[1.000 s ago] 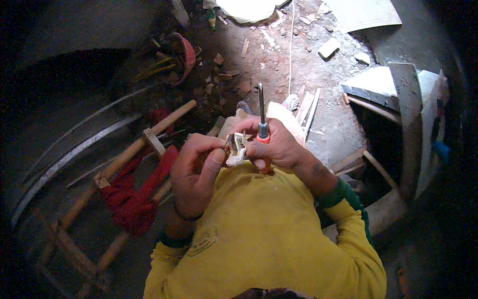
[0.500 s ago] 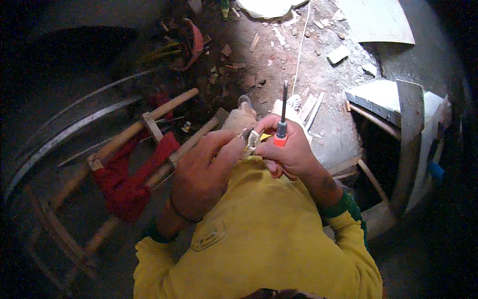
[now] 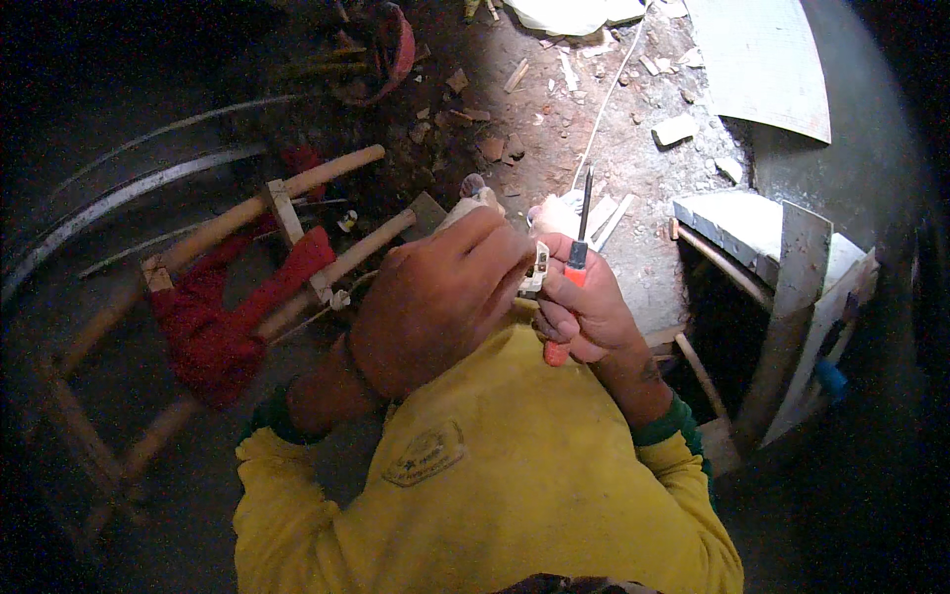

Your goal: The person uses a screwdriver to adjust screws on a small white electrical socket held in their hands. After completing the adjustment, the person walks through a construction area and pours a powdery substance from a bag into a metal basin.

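Observation:
My right hand is wrapped round a screwdriver with an orange-red handle, its dark shaft pointing up and away from me. Between that hand's thumb and forefinger sits a small white plastic piece with dark openings, which looks like an electrical fitting. My left hand is closed beside it, fingertips bent in against the fitting's left side. The back of the left hand hides whatever its fingers pinch. Both hands are in front of my yellow shirt.
Left of me lies a wooden ladder-like frame with a red cloth draped over it. A white cable crosses the debris-strewn floor. A white-topped wooden piece and boards stand to the right. A pink-rimmed container is far left.
My left hand has turned and shifted right, its back now covering more of the fitting. The screwdriver leans slightly right, with more of its handle showing. The whole view has shifted slightly.

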A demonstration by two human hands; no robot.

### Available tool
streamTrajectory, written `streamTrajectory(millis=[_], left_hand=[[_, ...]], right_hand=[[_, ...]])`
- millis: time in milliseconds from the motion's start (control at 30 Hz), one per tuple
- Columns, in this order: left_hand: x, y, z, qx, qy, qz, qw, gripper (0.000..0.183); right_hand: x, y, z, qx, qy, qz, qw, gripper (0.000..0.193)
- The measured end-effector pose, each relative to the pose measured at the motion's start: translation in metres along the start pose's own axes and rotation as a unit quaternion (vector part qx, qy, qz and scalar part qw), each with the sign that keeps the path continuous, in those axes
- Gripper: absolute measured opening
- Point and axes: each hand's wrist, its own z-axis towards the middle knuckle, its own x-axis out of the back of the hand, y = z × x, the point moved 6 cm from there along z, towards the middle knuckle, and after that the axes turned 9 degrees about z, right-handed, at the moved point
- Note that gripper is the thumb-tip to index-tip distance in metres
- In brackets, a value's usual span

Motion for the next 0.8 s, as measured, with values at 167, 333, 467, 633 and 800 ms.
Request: streamTrajectory(millis=[167,333,467,633,800], left_hand=[[-0.003,-0.009,0.001,0.012,0.002,-0.043,0.999,0.011],[-0.004,-0.016,0.001,0.025,0.006,-0.081,0.996,0.010],[-0.006,-0.017,0.000,0.015,0.014,-0.082,0.996,0.012],[-0.003,-0.020,-0.003,0.001,-0.026,-0.070,0.997,0.016],[0.002,-0.021,-0.001,-0.007,-0.068,-0.067,0.995,0.015]], right_hand=[[-0.003,0.002,0.001,-0.026,0.018,0.011,0.999,0.026],[-0.005,0.006,0.005,-0.036,-0.007,0.050,0.998,0.026],[-0.006,0.003,0.004,-0.017,0.004,0.027,0.999,0.026],[-0.002,0.001,0.004,0.018,0.031,-0.010,0.999,0.030],[0.002,0.004,0.004,0.017,0.056,-0.046,0.997,0.032]])
